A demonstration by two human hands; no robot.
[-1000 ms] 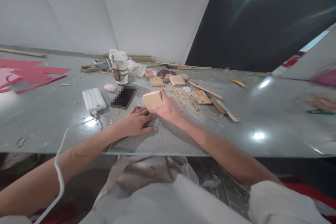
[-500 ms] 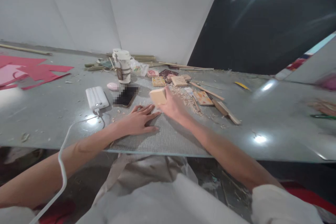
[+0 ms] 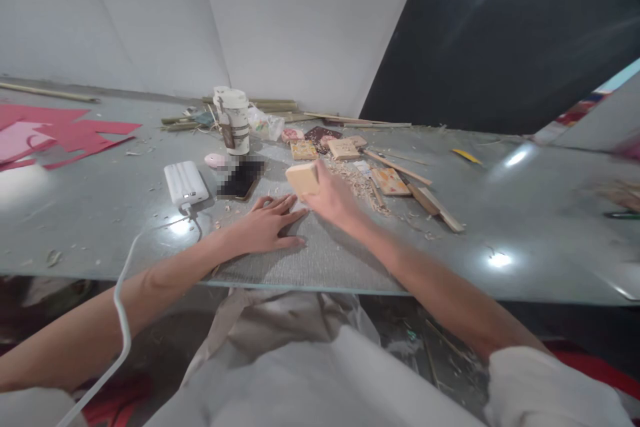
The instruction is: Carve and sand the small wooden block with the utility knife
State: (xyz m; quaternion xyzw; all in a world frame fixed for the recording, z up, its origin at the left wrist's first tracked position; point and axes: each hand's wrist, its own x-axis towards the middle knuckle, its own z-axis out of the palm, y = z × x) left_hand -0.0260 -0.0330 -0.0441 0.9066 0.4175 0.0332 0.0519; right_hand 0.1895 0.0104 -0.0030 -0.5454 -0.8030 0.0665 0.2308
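Pinching the pale block (image 3: 301, 180) over the table (image 3: 125, 197), your right hand (image 3: 333, 200) has its grip closed on one end; your left hand (image 3: 267, 227) lies spread flat, seemingly empty. Patterned tiles (image 3: 390, 181) beyond look finished; this block's visible face is plain, so work probably remains.

Looked like a small craft workshop to me, or at least a corner used as one. The grey table (image 3: 110, 233) was littered with wood shavings (image 3: 367, 183), with little patterned tiles (image 3: 391, 181) and thin sticks (image 3: 399, 167) right by them, bamboo-looking stalks (image 3: 277, 106) near the plain wall (image 3: 295, 27), and cut red sheets (image 3: 73, 137) off to the left. More scraps (image 3: 449, 340) showed below the table edge. The cup (image 3: 240, 121) and power bank (image 3: 185, 180) just made it feel like somebody's personal work spot, tbh.
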